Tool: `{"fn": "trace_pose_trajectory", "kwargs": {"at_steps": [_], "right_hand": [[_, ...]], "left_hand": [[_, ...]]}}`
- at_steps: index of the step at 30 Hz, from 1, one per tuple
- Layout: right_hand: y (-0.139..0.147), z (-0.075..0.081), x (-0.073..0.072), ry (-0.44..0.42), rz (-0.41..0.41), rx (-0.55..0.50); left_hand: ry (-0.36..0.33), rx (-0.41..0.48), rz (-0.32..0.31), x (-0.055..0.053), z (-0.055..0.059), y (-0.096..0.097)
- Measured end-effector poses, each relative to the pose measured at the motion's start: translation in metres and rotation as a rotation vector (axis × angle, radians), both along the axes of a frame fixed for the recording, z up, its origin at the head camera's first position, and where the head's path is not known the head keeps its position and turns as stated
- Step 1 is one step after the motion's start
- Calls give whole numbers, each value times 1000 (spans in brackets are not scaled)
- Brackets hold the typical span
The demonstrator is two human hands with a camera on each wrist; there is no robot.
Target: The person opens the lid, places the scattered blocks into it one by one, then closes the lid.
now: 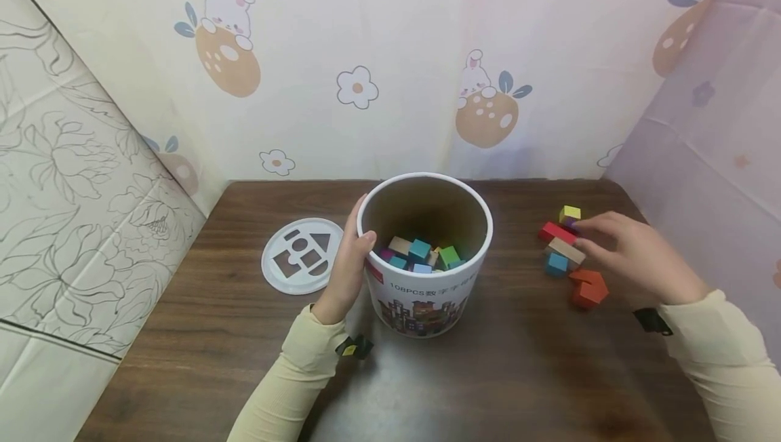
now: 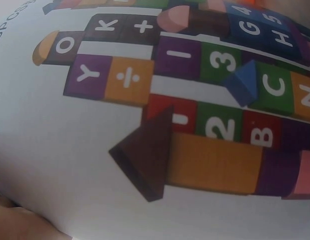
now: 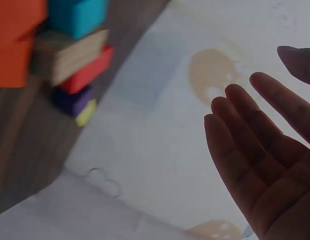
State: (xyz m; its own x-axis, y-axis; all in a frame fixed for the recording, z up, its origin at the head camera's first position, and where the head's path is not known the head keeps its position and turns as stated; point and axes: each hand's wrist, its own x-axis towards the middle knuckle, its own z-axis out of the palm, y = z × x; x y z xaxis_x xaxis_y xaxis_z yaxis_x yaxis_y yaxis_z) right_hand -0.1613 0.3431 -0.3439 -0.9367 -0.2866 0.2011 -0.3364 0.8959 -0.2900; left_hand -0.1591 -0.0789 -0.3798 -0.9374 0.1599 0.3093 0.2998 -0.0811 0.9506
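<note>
A white printed bucket (image 1: 424, 306) stands on the table with several coloured blocks (image 1: 419, 251) inside. My left hand (image 1: 346, 272) holds its left side, the thumb by the rim. The left wrist view is filled by the bucket's printed wall (image 2: 94, 165). On the right, my right hand (image 1: 641, 255) hovers beside a loose group of blocks: yellow (image 1: 570, 213), red (image 1: 555, 232), plain wood (image 1: 566, 251), blue (image 1: 556, 265) and orange (image 1: 589, 291). In the right wrist view that hand's fingers are extended and hold nothing, apart from the red block (image 3: 88, 70) and purple block (image 3: 72, 100).
A white lid (image 1: 293, 280) with shaped cut-outs lies flat, left of the bucket. The dark wooden table (image 1: 201, 333) ends at a patterned curtain (image 1: 415, 89) behind. More patterned fabric hangs on the right, and a floral-lined panel (image 1: 73, 171) stands at left.
</note>
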Motion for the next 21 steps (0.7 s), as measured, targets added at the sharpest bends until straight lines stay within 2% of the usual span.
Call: {"fn": "trace_pose_trajectory", "kwargs": {"at_steps": [7, 12, 21], "right_hand": [[19, -30, 10, -52, -40, 16], [26, -51, 11, -85, -25, 61], [28, -72, 12, -179, -23, 101]], "left_hand": [[-8, -2, -3, 0, 1, 1], [2, 7, -9, -1, 0, 1], [-7, 4, -5, 0, 0, 0]]}}
